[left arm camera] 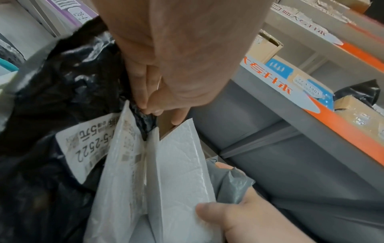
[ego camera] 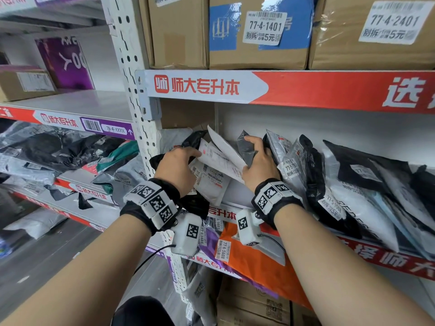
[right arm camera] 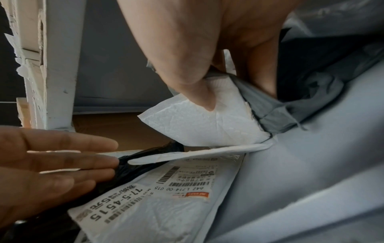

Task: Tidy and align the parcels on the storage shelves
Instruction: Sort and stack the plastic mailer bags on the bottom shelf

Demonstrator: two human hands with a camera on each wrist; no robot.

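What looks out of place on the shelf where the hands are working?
The white padded envelopes between both hands lean at mixed angles instead of upright. One labelled white mailer pokes past the red-and-white shelf edge's lower neighbour, and the black plastic bags slump sideways.

I count two hands at work here, my left hand (ego camera: 175, 168) and my right hand (ego camera: 260, 164). On the shelf above sit three cardboard boxes (ego camera: 256, 31), two of them with white number labels I can read. Between my hands I see three white padded mailers (ego camera: 221, 161) and one grey poly bag (ego camera: 246, 147). To the right, the leaning row of soft parcels (ego camera: 341, 184) overlaps too much for an exact count; at least six. On the neighbouring rack's upper shelf I see one purple box (ego camera: 63, 63) and one brown carton (ego camera: 26, 83).
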